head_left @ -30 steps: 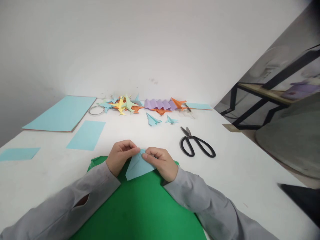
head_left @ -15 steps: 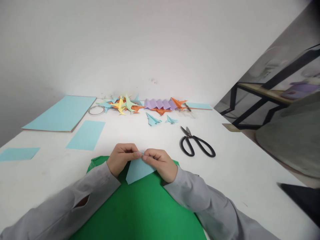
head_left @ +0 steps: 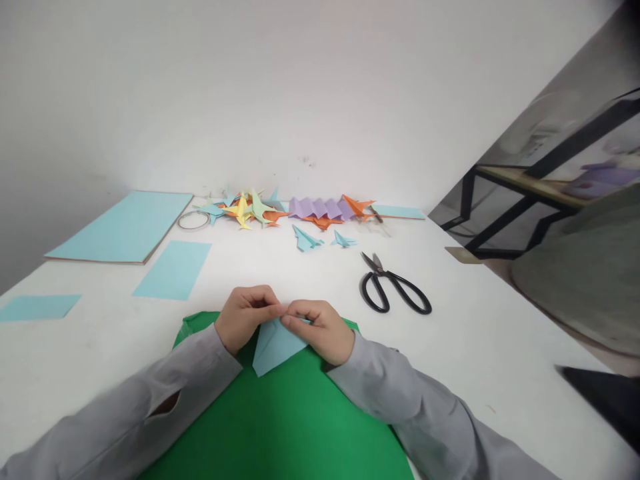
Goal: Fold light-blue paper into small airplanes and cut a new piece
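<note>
A light-blue piece of folded paper (head_left: 277,347) hangs between my hands over the green mat (head_left: 280,420). My left hand (head_left: 247,317) pinches its top edge between thumb and fingers. Touching it at the fingertips, my right hand (head_left: 320,327) grips the same paper from the other side. The fingers cover the upper part of the sheet, so the fold there is hidden. Beyond my hands lie two small blue paper planes (head_left: 306,239). To the right rest black-handled scissors (head_left: 383,283), their blades slightly apart.
A stack of blue paper (head_left: 120,227) is at the back left, with loose blue sheets (head_left: 173,270) before it. Along the wall sit a wire ring (head_left: 194,220), folded paper shapes in several colours (head_left: 245,210) and a pleated purple paper (head_left: 320,209). A black object (head_left: 600,400) juts in at right.
The paper has tilted in my fingers, and its lower corner hangs a little lower. Both hands have stayed nearly in place, still pinching its top.
</note>
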### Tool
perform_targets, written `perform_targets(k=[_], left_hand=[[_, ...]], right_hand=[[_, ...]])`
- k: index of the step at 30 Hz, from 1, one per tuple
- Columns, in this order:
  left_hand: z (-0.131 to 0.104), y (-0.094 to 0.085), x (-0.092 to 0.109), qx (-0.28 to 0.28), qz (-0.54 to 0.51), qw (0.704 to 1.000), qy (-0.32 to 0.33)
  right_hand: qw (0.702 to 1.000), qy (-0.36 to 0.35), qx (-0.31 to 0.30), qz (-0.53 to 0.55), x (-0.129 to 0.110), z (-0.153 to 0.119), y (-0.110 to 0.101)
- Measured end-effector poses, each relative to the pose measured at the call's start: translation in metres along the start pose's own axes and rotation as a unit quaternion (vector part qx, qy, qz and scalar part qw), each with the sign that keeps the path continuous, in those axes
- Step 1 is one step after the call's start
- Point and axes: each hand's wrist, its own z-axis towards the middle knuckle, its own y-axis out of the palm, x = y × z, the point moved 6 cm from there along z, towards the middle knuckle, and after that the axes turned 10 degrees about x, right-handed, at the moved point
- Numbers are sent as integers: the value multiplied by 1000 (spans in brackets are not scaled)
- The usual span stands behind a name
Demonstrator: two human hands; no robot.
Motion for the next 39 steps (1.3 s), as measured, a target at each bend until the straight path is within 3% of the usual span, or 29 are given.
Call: perform_targets(k=[6,15,19,26,33,39], left_hand=[[1,-2,-6,24,-2,999,-38],[0,2,2,-15,14,1000,15],[0,1,2,3,17,1000,12],[-1,-4,-9,45,-32,996,-67],[-3,3,-3,-41,1,997,-63],[-4,6,-4,-62,12,993,-98]], right_hand=[[1000,10,4,6,1,0,0],[1000,5,-5,-16,1,-1,2],[1000,6,3,-7,1,0,1],[995,36,58,76,6,2,-7],[988,88,7,125,10,0,-2],[987,94,-28,128,9,-1,2]])
